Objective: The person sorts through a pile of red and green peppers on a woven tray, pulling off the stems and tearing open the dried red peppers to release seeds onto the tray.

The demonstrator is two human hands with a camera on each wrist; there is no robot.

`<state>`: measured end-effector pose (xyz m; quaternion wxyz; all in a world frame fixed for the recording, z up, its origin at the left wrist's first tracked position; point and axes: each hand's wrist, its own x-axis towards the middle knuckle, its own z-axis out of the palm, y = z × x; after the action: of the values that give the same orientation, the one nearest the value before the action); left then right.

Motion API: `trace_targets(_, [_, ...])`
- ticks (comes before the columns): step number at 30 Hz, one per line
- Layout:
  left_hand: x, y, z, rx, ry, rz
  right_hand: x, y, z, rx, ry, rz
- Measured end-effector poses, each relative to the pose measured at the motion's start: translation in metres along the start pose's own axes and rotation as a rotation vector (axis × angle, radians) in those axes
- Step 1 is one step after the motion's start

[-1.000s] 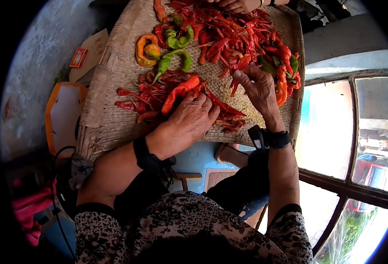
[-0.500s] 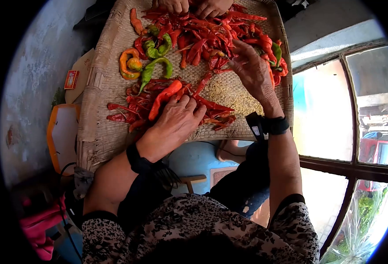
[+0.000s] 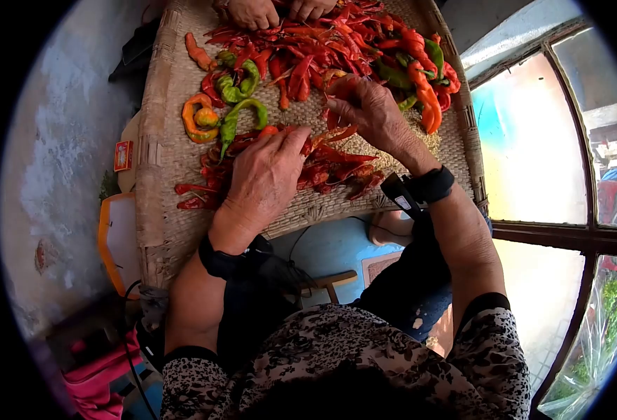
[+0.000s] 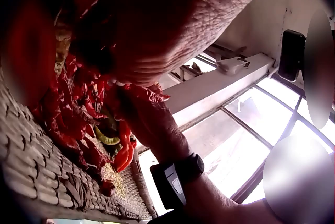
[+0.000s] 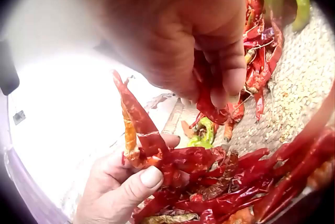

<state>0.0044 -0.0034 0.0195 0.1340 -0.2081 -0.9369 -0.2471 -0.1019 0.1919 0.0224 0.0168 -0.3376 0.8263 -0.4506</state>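
Note:
My left hand (image 3: 266, 175) is over the near pile of dried red chili peppers (image 3: 333, 171) on a woven tray. In the right wrist view, its thumb and fingers pinch a split dried chili pepper (image 5: 144, 124), red with an orange inner side, tip pointing up. Just to the right and farther off, my right hand (image 3: 375, 115) has its fingers bent around another red chili pepper (image 5: 209, 93), partly hidden by the fingers. In the left wrist view, the back of the left hand (image 4: 178, 35) fills the top, with the right hand (image 4: 159, 129) beyond it.
The woven tray (image 3: 151, 175) also bears a far red chili pile (image 3: 322, 49), green peppers (image 3: 235, 119), an orange curled pepper (image 3: 196, 119) and pale loose seeds (image 3: 427, 140). Another person's hands (image 3: 252, 12) work at the far pile. A window (image 3: 532, 154) stands to the right.
My right hand went out to the far pile with spread fingers, then came back beside the left hand with a chili pepper. The left hand shifted on the near pile. The head view turned.

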Motion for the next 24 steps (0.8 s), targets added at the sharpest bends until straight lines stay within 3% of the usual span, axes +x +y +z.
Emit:
trace_targets(2, [0.002,-0.001,-0.003,-0.164,0.011,-0.15,0.001,0.0,-0.01,0.159,-0.023,0.157])
trace_targets(3, [0.003,-0.001,-0.006,-0.153,-0.003,-0.142,0.001,-0.006,-0.015,0.265,-0.043,0.228])
trace_targets(5, [0.007,0.0,-0.013,-0.399,0.103,-0.332,-0.002,-0.002,-0.021,0.198,-0.104,0.244])
trace_targets(7, [0.007,-0.009,-0.012,-0.42,0.14,-0.31,-0.005,-0.011,-0.028,-0.084,-0.279,0.28])
trace_targets(9, [0.009,-0.017,-0.012,-0.709,0.255,-0.362,-0.001,-0.003,-0.032,-0.065,-0.342,0.335])
trace_targets(12, [0.01,-0.019,-0.014,-0.803,0.288,-0.406,0.005,0.016,-0.037,0.504,0.281,0.146])
trace_targets(13, [0.01,-0.02,-0.013,-0.843,0.328,-0.411,0.007,0.017,-0.042,0.514,0.398,0.103])
trace_targets(15, [0.008,-0.02,-0.014,-0.788,0.216,-0.468,0.01,0.025,-0.042,0.354,0.418,0.109])
trace_targets(17, [0.008,-0.016,-0.011,-0.777,0.14,-0.443,0.002,-0.002,-0.021,0.038,0.173,0.168])
trace_targets(18, [0.008,-0.013,-0.009,-0.861,0.133,-0.401,0.001,-0.008,-0.008,0.105,-0.04,0.148])
trace_targets(19, [0.009,-0.014,-0.003,-0.808,0.178,-0.366,-0.005,-0.02,0.003,0.106,-0.111,0.074])
trace_targets(21, [0.008,-0.009,-0.003,-0.741,0.169,-0.329,-0.01,-0.023,0.026,0.049,-0.078,-0.127])
trace_targets(24, [0.008,-0.008,-0.004,-0.739,0.142,-0.322,-0.01,-0.021,0.026,-0.04,-0.13,-0.111])
